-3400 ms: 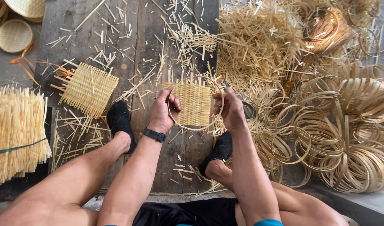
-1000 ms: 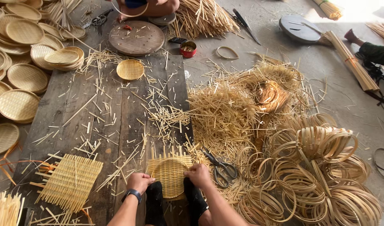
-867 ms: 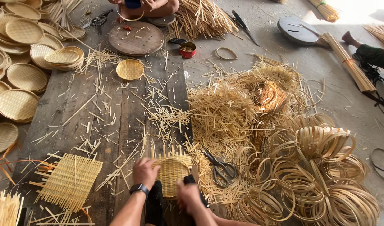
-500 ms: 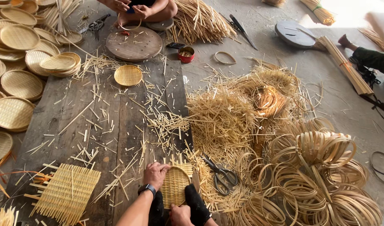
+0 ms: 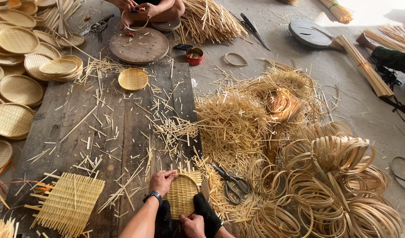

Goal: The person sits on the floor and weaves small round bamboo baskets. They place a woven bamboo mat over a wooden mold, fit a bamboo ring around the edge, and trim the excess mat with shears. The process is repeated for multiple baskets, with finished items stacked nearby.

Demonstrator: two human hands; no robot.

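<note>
A small woven bamboo mat [image 5: 182,197], pressed into a round hoop, lies on the dark wooden planks [image 5: 123,128] between my two black-socked feet [image 5: 206,210]. My left hand [image 5: 163,181], with a black watch on its wrist, grips the mat's upper left rim. At the bottom edge of the view my right hand [image 5: 193,224] holds the mat's near edge, fingers curled on it. Loose strip ends stick out past the hoop at the top right.
Scissors [image 5: 232,183] lie right of the mat, beside a heap of bamboo slivers [image 5: 238,119] and many bamboo rings [image 5: 339,185]. A square woven mat [image 5: 70,203] lies left. Finished round trays [image 5: 17,88] stack far left. Another person [image 5: 145,9] sits at the top behind a round board [image 5: 139,45].
The view has tipped up from my lap to the whole floor. My right hand slid from the mat's right side to its near edge. The mat now looks round inside a hoop.
</note>
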